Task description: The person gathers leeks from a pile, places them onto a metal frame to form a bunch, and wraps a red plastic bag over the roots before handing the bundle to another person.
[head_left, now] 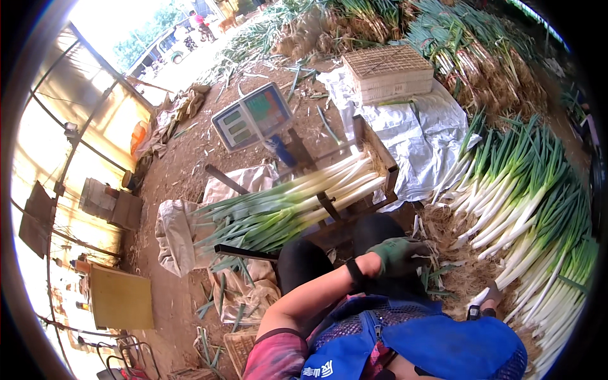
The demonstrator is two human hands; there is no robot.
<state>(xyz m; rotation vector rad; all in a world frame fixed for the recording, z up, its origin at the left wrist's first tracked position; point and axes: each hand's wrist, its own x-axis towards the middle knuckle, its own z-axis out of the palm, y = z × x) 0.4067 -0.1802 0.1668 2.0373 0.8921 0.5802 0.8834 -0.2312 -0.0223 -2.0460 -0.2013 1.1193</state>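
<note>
My left hand (400,256), in a green glove with dark fingers, hangs above my right knee, close to loose dry peelings. Its fingers are too blurred to read. Off to the right, my right hand (490,296) is closed around the white end of a long green onion (501,278) at the near edge of a large heap of green onions (525,190). In front of my knees a bundle of green onions (297,202) lies across a metal rack (387,166), white ends to the right and green leaves to the left.
Behind the rack stands a scale display (252,117) on a post. A wicker-topped white crate (389,76) sits on white plastic sheeting (411,139). More unpeeled onions (481,57) are piled at the back right. Sacking (177,234) and a yellow box (120,296) are at left.
</note>
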